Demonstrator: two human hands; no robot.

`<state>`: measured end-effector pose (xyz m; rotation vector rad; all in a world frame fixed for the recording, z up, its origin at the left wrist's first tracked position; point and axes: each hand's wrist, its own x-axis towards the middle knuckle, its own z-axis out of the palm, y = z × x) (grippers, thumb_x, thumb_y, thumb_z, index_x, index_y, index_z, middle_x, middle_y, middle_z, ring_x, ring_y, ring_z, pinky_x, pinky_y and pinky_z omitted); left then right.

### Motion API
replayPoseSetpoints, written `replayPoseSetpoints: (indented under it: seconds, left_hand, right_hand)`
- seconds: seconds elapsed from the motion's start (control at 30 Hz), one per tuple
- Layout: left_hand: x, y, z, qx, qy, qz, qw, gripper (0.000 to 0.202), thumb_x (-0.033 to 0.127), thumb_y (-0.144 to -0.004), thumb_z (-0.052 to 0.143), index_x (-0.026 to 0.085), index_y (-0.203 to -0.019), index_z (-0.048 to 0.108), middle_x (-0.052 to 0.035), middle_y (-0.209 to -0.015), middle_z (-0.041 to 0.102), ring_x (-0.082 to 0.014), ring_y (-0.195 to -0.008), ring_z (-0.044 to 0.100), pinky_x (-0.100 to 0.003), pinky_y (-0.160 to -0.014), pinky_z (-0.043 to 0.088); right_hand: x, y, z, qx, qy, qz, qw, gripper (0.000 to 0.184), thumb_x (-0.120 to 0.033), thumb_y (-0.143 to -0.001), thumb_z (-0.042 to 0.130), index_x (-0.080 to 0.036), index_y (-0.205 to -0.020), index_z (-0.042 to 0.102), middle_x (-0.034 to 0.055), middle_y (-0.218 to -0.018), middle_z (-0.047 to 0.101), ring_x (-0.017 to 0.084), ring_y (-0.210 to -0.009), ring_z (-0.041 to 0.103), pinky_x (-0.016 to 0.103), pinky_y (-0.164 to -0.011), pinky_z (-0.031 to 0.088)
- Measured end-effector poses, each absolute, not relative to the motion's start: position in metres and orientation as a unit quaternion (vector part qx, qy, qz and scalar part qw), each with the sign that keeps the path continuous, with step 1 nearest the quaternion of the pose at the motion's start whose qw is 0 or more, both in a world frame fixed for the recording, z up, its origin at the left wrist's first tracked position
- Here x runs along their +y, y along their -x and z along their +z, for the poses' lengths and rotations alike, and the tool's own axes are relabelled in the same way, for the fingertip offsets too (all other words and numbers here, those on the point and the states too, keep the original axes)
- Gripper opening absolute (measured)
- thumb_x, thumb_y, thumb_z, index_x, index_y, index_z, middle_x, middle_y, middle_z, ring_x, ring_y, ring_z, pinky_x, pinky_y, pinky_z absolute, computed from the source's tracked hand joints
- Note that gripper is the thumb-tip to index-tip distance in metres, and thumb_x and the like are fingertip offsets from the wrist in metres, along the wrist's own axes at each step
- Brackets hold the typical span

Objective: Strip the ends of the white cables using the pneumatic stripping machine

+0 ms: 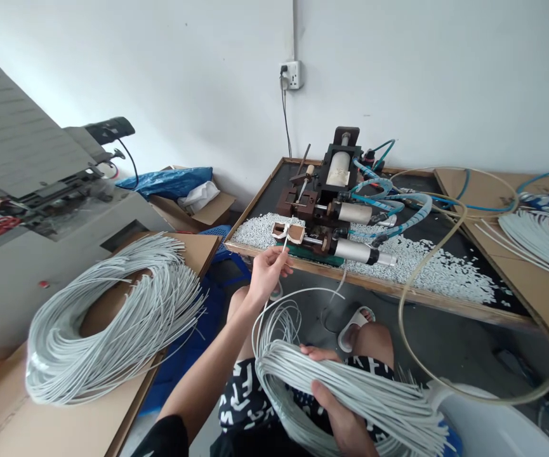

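A small pneumatic machine (334, 219) sits on a tray (445, 304) littered with white cut bits (426, 266); a second wire coil (112, 317) lies on cardboard to the left. The right hand (345, 422) is half buried under the lap bundle (350, 393), fingers curled around it. The left hand (267, 273) pinches one thin white wire (285, 244), its tip at the machine's mouth.

Pale grey cables (350, 393), black-and-white lettered shorts (245, 397), blue hoses (379, 190), white pellets (426, 263).
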<state>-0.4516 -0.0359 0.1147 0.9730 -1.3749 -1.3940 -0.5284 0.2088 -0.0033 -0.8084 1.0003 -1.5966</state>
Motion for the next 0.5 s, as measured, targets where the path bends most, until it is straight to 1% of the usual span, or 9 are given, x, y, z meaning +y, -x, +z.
replayPoseSetpoints:
  seconds: [0.07, 0.13, 0.2, 0.23, 0.27, 0.33, 0.4, 0.5]
  left_hand:
    - [-0.028, 0.443, 0.112, -0.601, -0.394, -0.554, 0.419, 0.049, 0.051, -0.076, 0.076, 0.013, -0.105, 0.065, -0.0024, -0.07, 0.07, -0.0145, -0.055, 0.063, -0.025, -0.055, 0.046]
    - [-0.018, 0.432, 0.105, -0.67, -0.397, -0.503, 0.376, 0.045, 0.042, -0.08, 0.075, 0.015, -0.114, 0.064, -0.0028, -0.078, 0.072, -0.0165, -0.066, 0.066, -0.026, -0.063, 0.05]
    - [-0.008, 0.421, 0.095, -0.737, -0.405, -0.431, 0.327, 0.05, 0.03, -0.077, 0.077, 0.019, -0.123, 0.061, -0.0038, -0.09, 0.074, -0.0191, -0.078, 0.069, -0.027, -0.071, 0.05]
    - [-0.004, 0.416, 0.089, -0.763, -0.41, -0.398, 0.303, 0.054, 0.025, -0.075, 0.078, 0.021, -0.126, 0.06, -0.0036, -0.094, 0.075, -0.0196, -0.08, 0.069, -0.027, -0.072, 0.049]
    - [0.0, 0.412, 0.084, -0.78, -0.416, -0.371, 0.284, 0.056, 0.021, -0.074, 0.078, 0.023, -0.127, 0.06, -0.0027, -0.094, 0.074, -0.0196, -0.078, 0.068, -0.027, -0.069, 0.048]
    - [0.005, 0.406, 0.077, -0.8, -0.424, -0.337, 0.26, 0.051, 0.016, -0.077, 0.073, 0.024, -0.125, 0.061, 0.0005, -0.082, 0.071, -0.0183, -0.068, 0.065, -0.025, -0.063, 0.042]
    - [0.009, 0.404, 0.074, -0.809, -0.421, -0.325, 0.251, 0.045, 0.017, -0.083, 0.067, 0.023, -0.127, 0.062, 0.0038, -0.069, 0.062, -0.0173, -0.059, 0.059, -0.024, -0.058, 0.037]
    - [0.019, 0.404, 0.077, -0.799, -0.422, -0.342, 0.259, 0.045, 0.023, -0.089, 0.062, 0.023, -0.134, 0.06, 0.006, -0.062, 0.055, -0.017, -0.054, 0.056, -0.023, -0.055, 0.037]
  right_hand:
    - [0.21, 0.53, -0.002, 0.422, 0.345, -0.655, 0.523, 0.032, -0.037, -0.098, 0.064, -0.038, -0.13, 0.064, -0.0009, -0.115, 0.074, 0.019, -0.136, 0.053, 0.034, -0.121, 0.035]
    - [0.21, 0.53, -0.002, 0.432, 0.345, -0.653, 0.518, 0.036, -0.037, -0.098, 0.064, -0.039, -0.134, 0.06, -0.0002, -0.12, 0.072, 0.02, -0.141, 0.047, 0.036, -0.121, 0.034]
    - [0.21, 0.53, -0.002, 0.435, 0.344, -0.653, 0.516, 0.04, -0.036, -0.098, 0.065, -0.038, -0.138, 0.056, 0.001, -0.125, 0.07, 0.02, -0.143, 0.044, 0.038, -0.121, 0.035]
    - [0.209, 0.53, -0.002, 0.434, 0.347, -0.651, 0.517, 0.042, -0.036, -0.099, 0.064, -0.037, -0.139, 0.055, 0.0014, -0.127, 0.069, 0.02, -0.144, 0.042, 0.038, -0.121, 0.035]
    - [0.209, 0.53, -0.002, 0.433, 0.352, -0.648, 0.519, 0.043, -0.036, -0.099, 0.064, -0.037, -0.141, 0.053, 0.0017, -0.129, 0.068, 0.02, -0.145, 0.04, 0.038, -0.121, 0.034]
    - [0.208, 0.53, -0.001, 0.433, 0.355, -0.645, 0.52, 0.044, -0.036, -0.1, 0.063, -0.038, -0.142, 0.051, 0.0015, -0.132, 0.066, 0.019, -0.147, 0.037, 0.037, -0.121, 0.034]
    - [0.208, 0.529, 0.001, 0.43, 0.353, -0.646, 0.522, 0.043, -0.036, -0.1, 0.063, -0.04, -0.141, 0.051, 0.0005, -0.134, 0.065, 0.018, -0.147, 0.037, 0.037, -0.121, 0.034]
    - [0.208, 0.529, 0.003, 0.432, 0.352, -0.646, 0.521, 0.037, -0.036, -0.099, 0.063, -0.04, -0.136, 0.056, 0.0007, -0.136, 0.064, 0.021, -0.147, 0.039, 0.039, -0.122, 0.036]
